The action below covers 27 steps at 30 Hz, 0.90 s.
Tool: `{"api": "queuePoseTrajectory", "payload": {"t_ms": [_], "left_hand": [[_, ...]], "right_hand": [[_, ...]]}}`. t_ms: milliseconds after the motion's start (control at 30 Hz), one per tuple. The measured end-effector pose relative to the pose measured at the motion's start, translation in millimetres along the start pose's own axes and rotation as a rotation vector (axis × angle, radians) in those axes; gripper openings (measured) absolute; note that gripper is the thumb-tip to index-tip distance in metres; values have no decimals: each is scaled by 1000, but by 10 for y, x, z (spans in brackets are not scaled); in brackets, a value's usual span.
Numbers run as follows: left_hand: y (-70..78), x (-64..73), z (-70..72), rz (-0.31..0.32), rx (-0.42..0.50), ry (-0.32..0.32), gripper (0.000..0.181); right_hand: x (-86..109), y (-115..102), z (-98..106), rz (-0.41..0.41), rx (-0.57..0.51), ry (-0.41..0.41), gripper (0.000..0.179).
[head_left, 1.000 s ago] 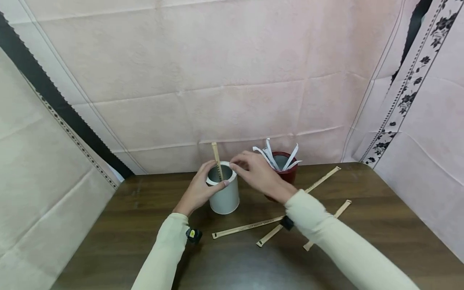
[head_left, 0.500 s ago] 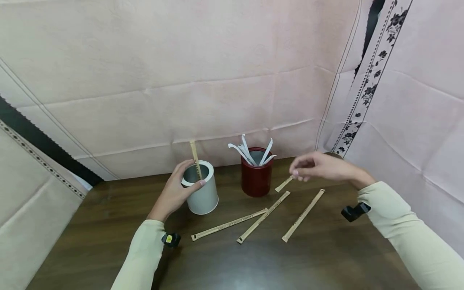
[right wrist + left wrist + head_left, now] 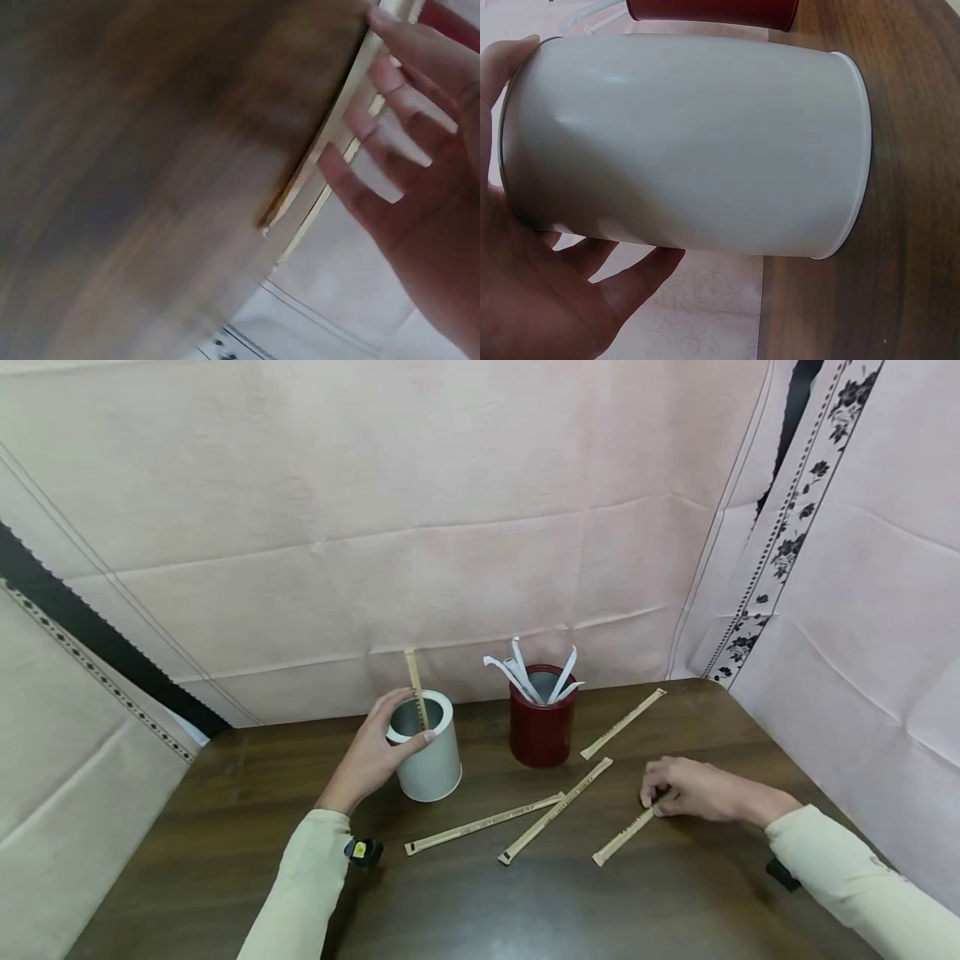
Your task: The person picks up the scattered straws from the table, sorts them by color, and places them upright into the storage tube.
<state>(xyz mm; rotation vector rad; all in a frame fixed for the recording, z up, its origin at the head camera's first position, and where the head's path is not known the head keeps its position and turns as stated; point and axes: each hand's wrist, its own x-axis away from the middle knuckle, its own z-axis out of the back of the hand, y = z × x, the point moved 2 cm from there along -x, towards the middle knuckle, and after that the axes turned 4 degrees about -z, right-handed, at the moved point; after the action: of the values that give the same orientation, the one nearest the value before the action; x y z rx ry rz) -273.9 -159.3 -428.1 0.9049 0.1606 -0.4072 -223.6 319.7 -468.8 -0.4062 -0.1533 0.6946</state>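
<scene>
My left hand (image 3: 378,752) grips a grey cylindrical can (image 3: 429,768) near its rim, thumb on the near side and fingers round the far side. The can stands upright, and one beige stick packet (image 3: 415,681) leans up out of it. In the left wrist view, the can (image 3: 690,150) fills most of the picture, with the fingers along its side. At the right, my right hand (image 3: 693,789) pinches a long, thin beige stick packet (image 3: 622,839) by its far end, low over the table. The right wrist view shows the thumb against this packet (image 3: 322,142).
A dark red can (image 3: 542,731) holding several white stick packets (image 3: 519,670) stands right of the grey can. Other beige packets lie loose: one behind (image 3: 622,724) and two at the front whose ends meet (image 3: 483,823). Cloth (image 3: 450,527) hangs behind the brown table (image 3: 300,827).
My right hand has moved from the grey can to the right, then down onto the rightmost beige packet, which has turned slightly. My left hand keeps its grip on the can.
</scene>
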Motion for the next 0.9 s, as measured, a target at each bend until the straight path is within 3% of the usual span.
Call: {"api": "queuePoseTrajectory", "payload": {"t_ms": [133, 233, 300, 400, 600, 733, 900], "left_hand": [[-4, 7, 29, 2, 7, 4, 83], [-1, 13, 26, 0, 23, 9, 83], [8, 19, 19, -4, 26, 13, 83], [13, 25, 15, -4, 18, 14, 82], [3, 38, 14, 4, 18, 16, 82], [4, 34, 10, 3, 28, 16, 82], [-7, 35, -8, 2, 40, 21, 81]], "right_hand": [[59, -131, -48, -48, 139, 3, 30], [75, -211, -52, -94, 147, 3, 30], [71, -260, -20, -84, 86, 22, 26], [24, -384, 92, 3, -24, 104, 20], [-246, -931, 455, 177, -115, 391, 24], [-514, -1390, 712, 153, -205, 492, 23], [-962, -1932, 898, 126, -419, 560, 18]]}}
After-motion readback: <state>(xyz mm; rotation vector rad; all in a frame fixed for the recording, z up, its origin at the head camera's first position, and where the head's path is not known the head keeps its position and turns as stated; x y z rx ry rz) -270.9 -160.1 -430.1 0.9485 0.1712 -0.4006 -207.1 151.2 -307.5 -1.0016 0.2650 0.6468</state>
